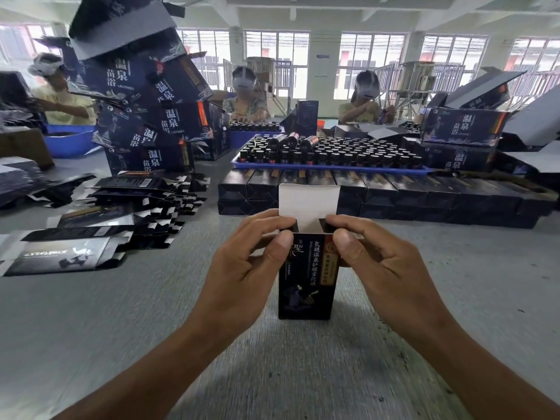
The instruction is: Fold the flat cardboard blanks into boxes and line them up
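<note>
A dark printed box [306,286] stands upright on the grey table [121,313] in front of me, its white top flap [307,200] raised. My left hand [242,265] pinches the box's upper left edge with thumb and fingers. My right hand [378,262] pinches the upper right edge the same way. Behind the box lies a row of finished dark boxes [394,192], stacked two high. Flat blanks [121,213] lie spread in piles at the left.
A blue tray [333,168] full of dark bottles sits behind the row. Large dark cartons [145,116] tower at the back left, more cartons [463,131] at the right. Three people work across the table.
</note>
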